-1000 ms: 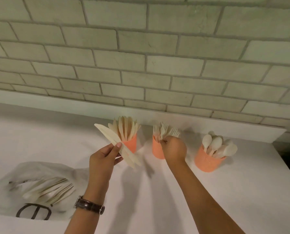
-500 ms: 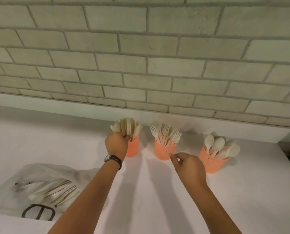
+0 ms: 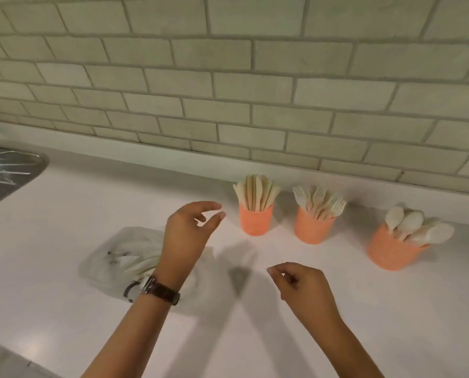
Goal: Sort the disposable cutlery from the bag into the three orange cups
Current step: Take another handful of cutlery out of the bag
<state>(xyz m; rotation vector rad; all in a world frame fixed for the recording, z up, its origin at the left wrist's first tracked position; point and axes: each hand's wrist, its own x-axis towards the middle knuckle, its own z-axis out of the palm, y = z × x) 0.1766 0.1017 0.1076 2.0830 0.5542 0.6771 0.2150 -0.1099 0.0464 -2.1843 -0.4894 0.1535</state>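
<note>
While neither hand has a piece in it, step: btwn loads, I'd say; next is a reach into the bag (image 3: 113,257)
L side: left hand (image 3: 185,236) hovers above the counter (image 3: 91,203), fingers slack & apart from thumb, gripping nothing; it hangs over the bag's 3 o'clock edge, watch (image 3: 161,291) on the wrist
R side: right hand (image 3: 301,287) at 4 o'clock of the left, well apart from it, fingers loosely curled, thumb near forefinger, nothing seen btwn them
Bag lie: thin white plastic, flat on the counter at 8 o'clock of the left hand, partly hid by that wrist; flat prob. so the mouth can be got at w/o lifting
Contents: cutlery (image 3: 138,264) shows pale thru the film, a small bunch; can't tell which kinds
Cup 1: knife cup (image 3: 256,221) at 3 o'clock of the left hand; knives (image 3: 255,193) stand upright, packed close
Cup 2: fork cup (image 3: 312,227) just beside it at 3 o'clock, not touching; forks (image 3: 319,201) tines up, fanned
Cup 3: spoon cup (image 3: 391,252) set apart at 4 o'clock of the fork cup; spoons (image 3: 416,227) bowls up, leaning toward 3 o'clock
Why so: one kind per cup, heads up so each reads at a glance; row kept near the tile wall (image 3: 228,77), out of the hands' way yet in reach
Progress: far along by my guess, all 3 cups well stocked, only the bag's remnant to go
Next needs: pinching thin handles thru a floppy opening; one hand may have to pin the film
Risk: knocking a top-heavy cup on the drop, esp. the leaning spoons
Elsewhere: sink (image 3: 9,170) at 10 o'clock, far edge of view
</note>
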